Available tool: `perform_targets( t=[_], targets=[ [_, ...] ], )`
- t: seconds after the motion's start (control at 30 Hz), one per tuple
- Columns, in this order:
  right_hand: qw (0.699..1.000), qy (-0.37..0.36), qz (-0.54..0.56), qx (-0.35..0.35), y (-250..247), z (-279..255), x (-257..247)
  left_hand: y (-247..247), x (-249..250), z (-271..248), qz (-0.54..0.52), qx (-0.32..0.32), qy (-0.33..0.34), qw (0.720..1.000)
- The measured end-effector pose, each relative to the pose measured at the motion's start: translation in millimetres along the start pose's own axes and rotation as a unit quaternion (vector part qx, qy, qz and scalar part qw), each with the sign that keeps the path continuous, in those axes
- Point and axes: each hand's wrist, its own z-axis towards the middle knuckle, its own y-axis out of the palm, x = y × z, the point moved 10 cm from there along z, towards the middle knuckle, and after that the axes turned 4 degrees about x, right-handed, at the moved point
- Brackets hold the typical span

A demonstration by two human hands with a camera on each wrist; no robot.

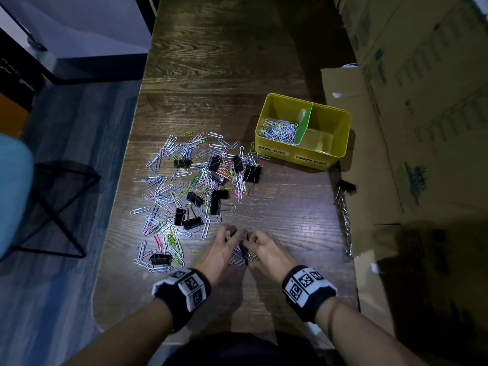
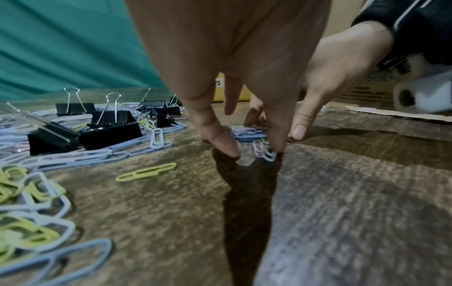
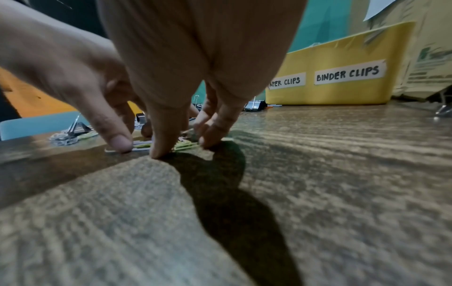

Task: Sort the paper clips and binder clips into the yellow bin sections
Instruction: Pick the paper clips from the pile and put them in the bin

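A loose pile of coloured paper clips (image 1: 169,191) and black binder clips (image 1: 252,173) covers the middle of the wooden table. At the near edge, my left hand (image 1: 231,241) and right hand (image 1: 254,241) meet fingertips-down around a small bunch of paper clips (image 1: 241,256). In the left wrist view my left hand (image 2: 254,151) pinches pale clips (image 2: 264,152) against the table. In the right wrist view my right hand (image 3: 184,149) pinches yellow-green clips (image 3: 186,145). The yellow bin (image 1: 290,157) stands back right. Its left section holds paper clips (image 1: 278,130).
Cardboard boxes (image 1: 396,128) line the table's right side. One binder clip (image 1: 346,186) and a chain of silver clips (image 1: 346,223) lie by them. Another binder clip (image 1: 160,258) sits left of my left hand. A black wire stool (image 1: 58,207) stands on the floor at left.
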Motion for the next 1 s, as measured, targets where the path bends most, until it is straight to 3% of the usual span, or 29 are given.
perform_targets(
  t=[0.1, 0.37, 0.63, 0.87, 1.0],
  targets=[
    [0.999, 0.020, -0.017, 0.022, -5, -1, 7, 5, -1, 6, 0.019, -0.023, 0.018, 0.999],
    [0.999, 0.042, -0.004, -0.028, 0, -4, 7, 17, -2, 8, 0.027, -0.034, 0.006, 0.999],
    [0.996, 0.040, -0.070, -0.027, 1, -3, 0, 6, 17, 8, 0.210, -0.004, 0.127, 0.969],
    [0.996, 0.063, -0.069, -0.016, -1, -2, -3, -8, 9, 3, 0.142, 0.076, 0.104, 0.981],
    [0.994, 0.062, -0.087, -0.008, -3, -6, -8, -4, 6, 2, 0.074, 0.069, 0.090, 0.991]
  ],
)
